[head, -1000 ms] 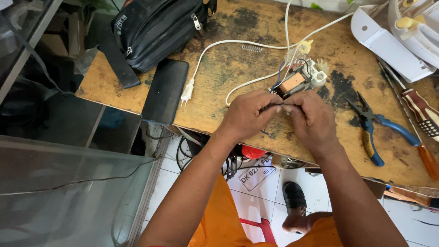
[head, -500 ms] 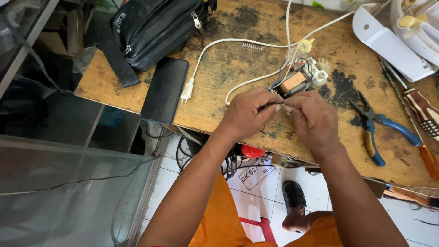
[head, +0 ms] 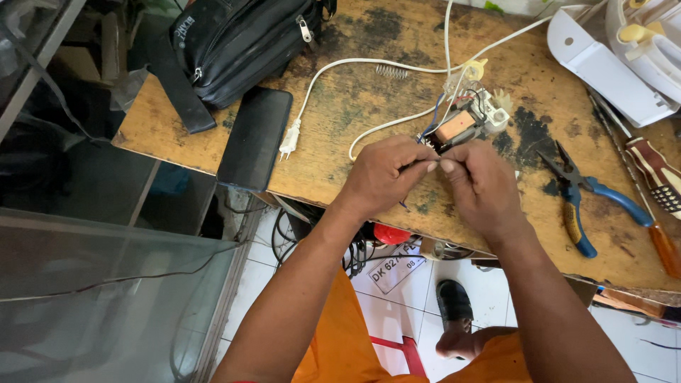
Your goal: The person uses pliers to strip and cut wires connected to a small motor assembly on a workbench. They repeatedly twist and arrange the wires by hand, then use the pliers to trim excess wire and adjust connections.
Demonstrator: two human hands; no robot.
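Head view: a thin wire is pinched between the fingertips of the left hand and the right hand, which meet just at six o'clock of the small motor assembly on the wooden bench. The wire itself is too fine to be made out clearly. A judgement: the strand could be snapped or pulled off the motor if too much tension were applied, and the motor could be dragged toward the bench edge, since it lies unclamped.

Both forearms are brought up from six o'clock and converge; the wrists are bent slightly inward, thumbs and forefingers pressed together, the other fingers curled. The white power cord trails away at ten o'clock; blue-handled pliers lie at three o'clock, untouched.
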